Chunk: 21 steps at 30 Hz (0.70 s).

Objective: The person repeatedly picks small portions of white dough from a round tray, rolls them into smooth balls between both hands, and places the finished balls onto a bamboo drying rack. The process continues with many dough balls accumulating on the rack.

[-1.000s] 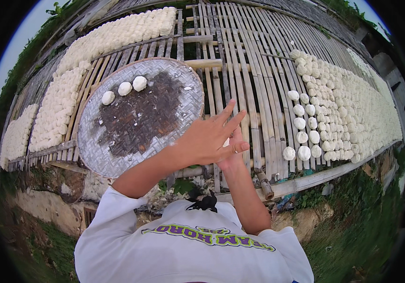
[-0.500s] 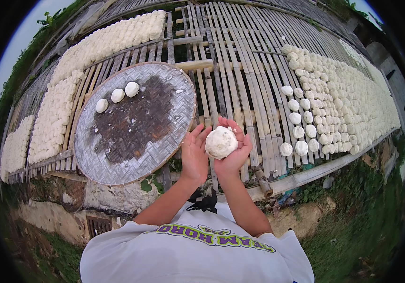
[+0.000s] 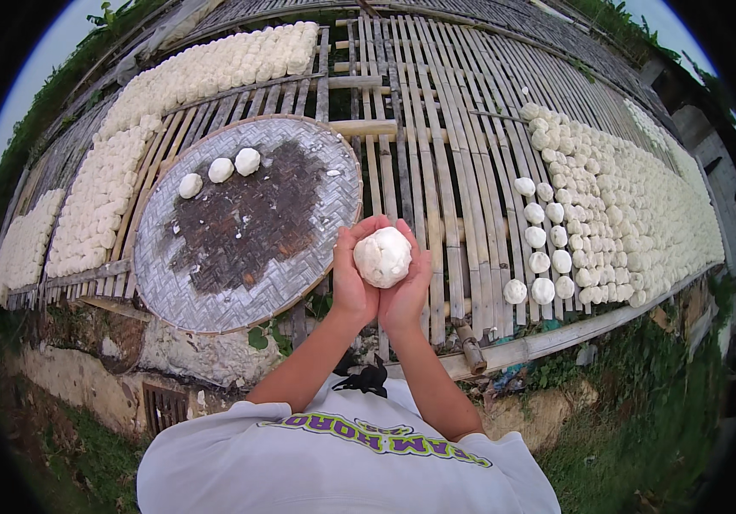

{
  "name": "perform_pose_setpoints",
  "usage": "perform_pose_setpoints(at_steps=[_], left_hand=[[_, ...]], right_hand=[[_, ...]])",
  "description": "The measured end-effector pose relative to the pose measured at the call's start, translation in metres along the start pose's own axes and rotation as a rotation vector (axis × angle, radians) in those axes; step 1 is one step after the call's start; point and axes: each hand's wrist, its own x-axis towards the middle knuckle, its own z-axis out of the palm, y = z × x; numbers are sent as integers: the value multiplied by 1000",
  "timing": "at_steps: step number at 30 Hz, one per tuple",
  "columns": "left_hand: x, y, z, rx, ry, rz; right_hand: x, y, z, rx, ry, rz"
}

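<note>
A lumpy white ball (image 3: 382, 257), dough-like in look, rests between my two cupped palms. My left hand (image 3: 350, 278) curves around its left side, and my right hand (image 3: 408, 291) wraps its right side, the heels of both hands touching below. To the left lies a round woven bamboo tray (image 3: 158, 274), its middle stained dark and dotted with white crumbs. Three similar white balls (image 3: 221, 170) sit in a short row near the tray's far left part.
Bamboo slat racks (image 3: 436, 171) stretch ahead. Two short columns of white balls (image 3: 536, 236) stand at right, beside a dense field of balls (image 3: 642, 206). More packed balls (image 3: 205, 68) cover the far left. A bamboo pole (image 3: 548, 341) edges the rack near me.
The ball lay in my right hand with my left hand open beside it; now both hands close around it. It has moved slightly left, and the whole view has shifted a little.
</note>
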Motion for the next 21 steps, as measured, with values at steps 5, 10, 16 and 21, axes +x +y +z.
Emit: perform_pose_setpoints(at_steps=[5,10,16,21], left_hand=[[27,3,-8,179,-124,-18],[16,-19,2,448,58,365],[30,7,2,-146,-198,-156],[42,4,9,453,-23,346]], right_hand=[[16,-15,-9,-109,52,-35],[23,-12,-6,124,175,109],[13,-14,-5,-193,33,-280],[24,-25,-2,193,95,193]])
